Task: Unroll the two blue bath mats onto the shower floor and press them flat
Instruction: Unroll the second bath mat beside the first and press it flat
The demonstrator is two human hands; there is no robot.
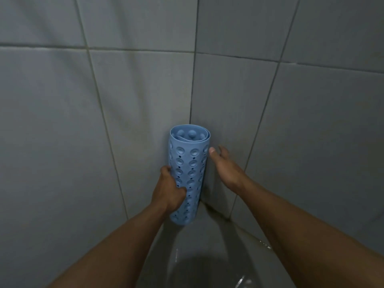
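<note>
Closest to us, two bare arms (116, 246) are cut off by the bottom edge. Between them lies the gray shower floor (207, 242), shiny and wet. Our left hand (169, 190) wraps round the rolled blue mat (190, 163) and hides part of it. Our right hand (225, 167) is loose and holds nothing; its thumb (212, 151) is just beside the roll, and we cannot tell if it touches. The roll stands up in the corner of the gray tiled walls (83, 121). We cannot tell if it is one mat or two.
</note>
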